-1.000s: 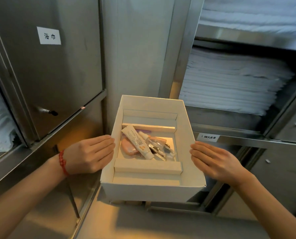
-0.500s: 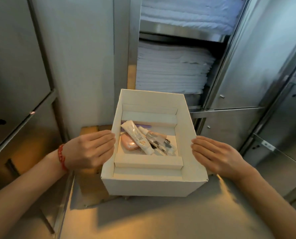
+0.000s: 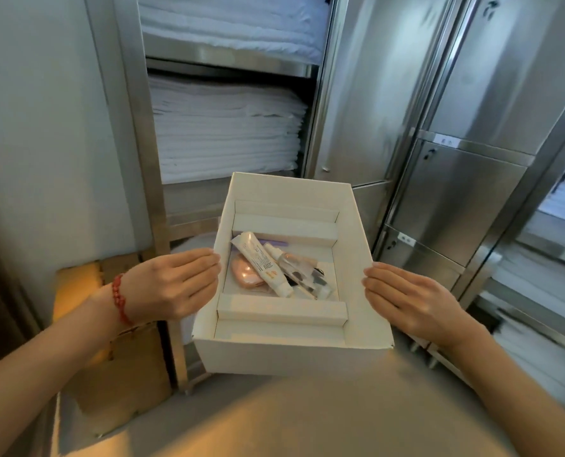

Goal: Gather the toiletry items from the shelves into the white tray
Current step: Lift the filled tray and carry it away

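I hold the white tray [image 3: 294, 352], a cardboard box with inner dividers, in front of me with both hands. My left hand [image 3: 172, 285], with a red bead bracelet at the wrist, grips its left wall. On the right wall rests my right hand [image 3: 413, 298], gripping it. In the tray's middle compartment lie a white tube [image 3: 263, 262], a pink oval puff [image 3: 246, 273], a clear small bottle [image 3: 294, 267] and a purple item [image 3: 276, 243] partly hidden under them.
An open steel shelf unit [image 3: 307, 70] with stacks of folded white towels [image 3: 225, 133] stands straight ahead. Closed steel cabinet doors [image 3: 455, 192] are to the right, with more shelves at the far right. Cardboard boxes [image 3: 126, 367] sit on the floor at the lower left.
My view has swung to the right: the labelled cabinet door on the left is gone from view and the towel shelves moved leftward. Both hands keep the same hold on the tray.
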`<action>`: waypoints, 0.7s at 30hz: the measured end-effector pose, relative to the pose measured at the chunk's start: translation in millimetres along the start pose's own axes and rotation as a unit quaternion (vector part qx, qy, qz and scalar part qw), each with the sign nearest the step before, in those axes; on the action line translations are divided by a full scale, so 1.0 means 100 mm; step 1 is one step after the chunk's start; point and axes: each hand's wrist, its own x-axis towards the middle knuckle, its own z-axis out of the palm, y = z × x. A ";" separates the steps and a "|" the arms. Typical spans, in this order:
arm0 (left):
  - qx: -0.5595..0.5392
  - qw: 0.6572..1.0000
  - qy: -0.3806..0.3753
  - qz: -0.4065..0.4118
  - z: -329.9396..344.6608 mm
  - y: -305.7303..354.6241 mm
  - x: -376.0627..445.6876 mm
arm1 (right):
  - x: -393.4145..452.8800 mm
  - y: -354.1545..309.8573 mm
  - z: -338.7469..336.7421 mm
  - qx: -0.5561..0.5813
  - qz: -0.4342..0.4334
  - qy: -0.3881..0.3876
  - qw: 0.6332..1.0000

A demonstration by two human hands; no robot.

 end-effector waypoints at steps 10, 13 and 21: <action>-0.033 0.996 0.071 0.039 0.50 0.28 1.16 | -1.09 0.23 -0.72 -0.048 0.031 -0.064 0.996; -0.044 0.994 0.085 0.049 0.64 0.39 1.49 | -1.42 0.25 -0.93 -0.059 0.044 -0.089 0.993; -0.078 0.991 0.085 0.074 0.91 0.71 2.46 | -2.14 0.29 -1.59 -0.074 0.087 -0.152 0.982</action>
